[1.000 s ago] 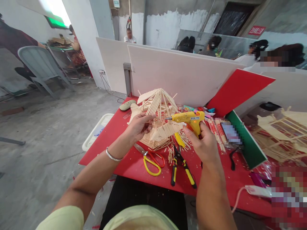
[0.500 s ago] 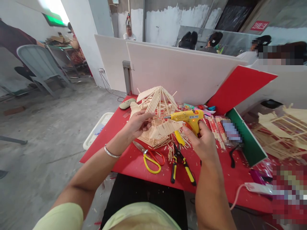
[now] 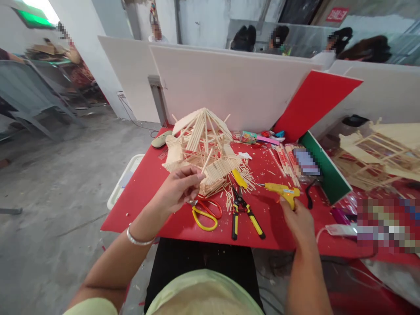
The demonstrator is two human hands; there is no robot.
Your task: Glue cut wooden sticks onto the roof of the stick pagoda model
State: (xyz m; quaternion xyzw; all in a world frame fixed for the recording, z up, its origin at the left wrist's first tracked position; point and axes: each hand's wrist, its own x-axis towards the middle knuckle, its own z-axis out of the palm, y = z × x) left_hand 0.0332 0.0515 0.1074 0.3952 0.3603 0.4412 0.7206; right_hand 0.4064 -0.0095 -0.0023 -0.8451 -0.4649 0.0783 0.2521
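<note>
Stick pinched in left hand between thumb and fingertips, tilted, its top end up against the stick house. Left grip closed on it, just in front of the house's near edge. Right hand low on the worktop, fingertips on the handle of the glue gun; the gun lies flat on its side, nozzle pointing left. Right grip loose, fingers only touching, not wrapped.

Between the hands: scissors with yellow and red loops, just beside the left hand, and pliers with black-yellow handles, jaws toward the house. Loose sticks scattered around the house base.

Worktop is red, matte, littered with wood chips. White boards stand upright behind the house; a red sheet leans at the right. Grey concrete floor to the left. Other people sit beyond the boards, only heads showing.

House: pale thin wooden sticks, pitched roof of fanned sticks, open lattice walls. Silver bangle on the left wrist. Pale green sleeves.
</note>
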